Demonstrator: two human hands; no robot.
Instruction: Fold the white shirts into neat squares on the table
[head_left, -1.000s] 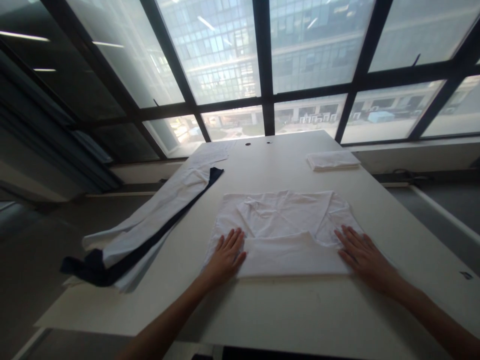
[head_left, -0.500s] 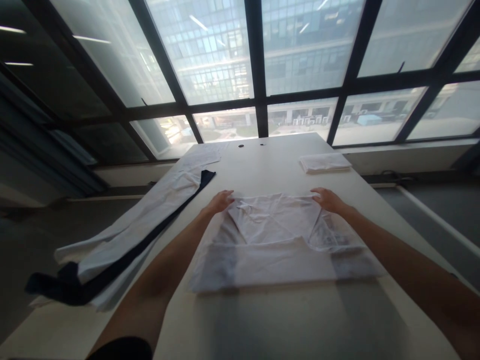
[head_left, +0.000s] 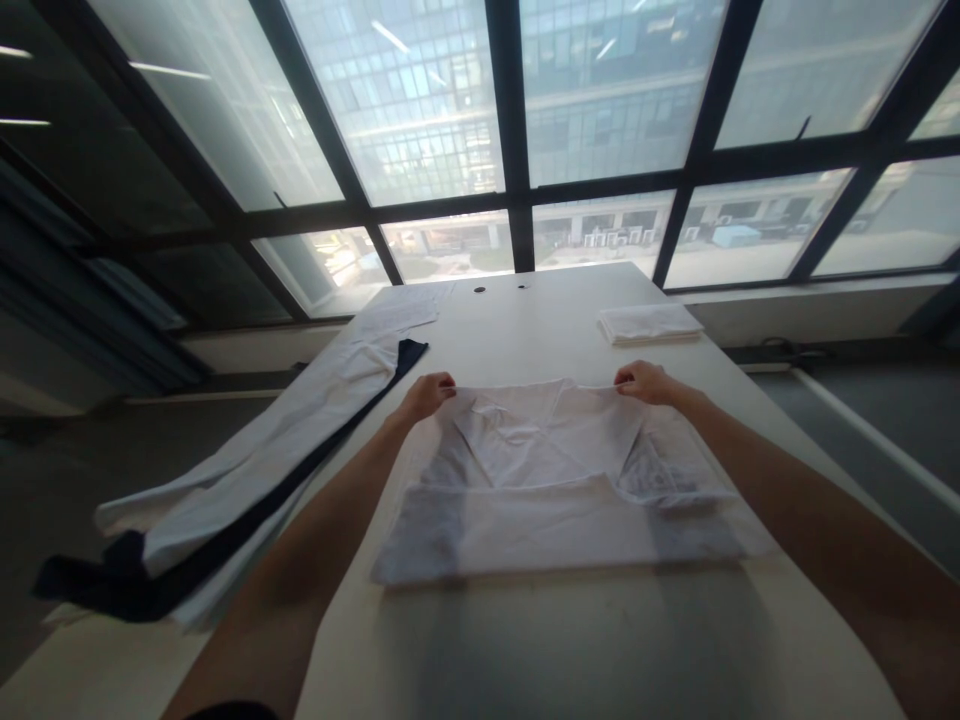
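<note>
A white garment (head_left: 525,530), folded into a wide shape, lies in front of me; its exact kind I cannot make out. My left hand (head_left: 431,395) pinches the far left corner of its upper layer, fingers closed on the cloth. At the far right corner my right hand (head_left: 646,383) grips the same edge between thumb and fingers. Between both hands the far edge is drawn nearly straight and looks slightly raised. Creases cross the middle, and a folded band runs along the near side.
The garment lies on a white table (head_left: 510,340). Along the left lie long white clothes (head_left: 247,460) with a dark navy strip of cloth (head_left: 300,480), hanging past the edge. A folded white cloth (head_left: 651,322) sits at the back right. Large windows (head_left: 600,100) stand behind the table.
Both hands keep hold of the far edge and have shifted slightly up and left in view. The cloth between them shows a little more spread. The other clothes stay put.
</note>
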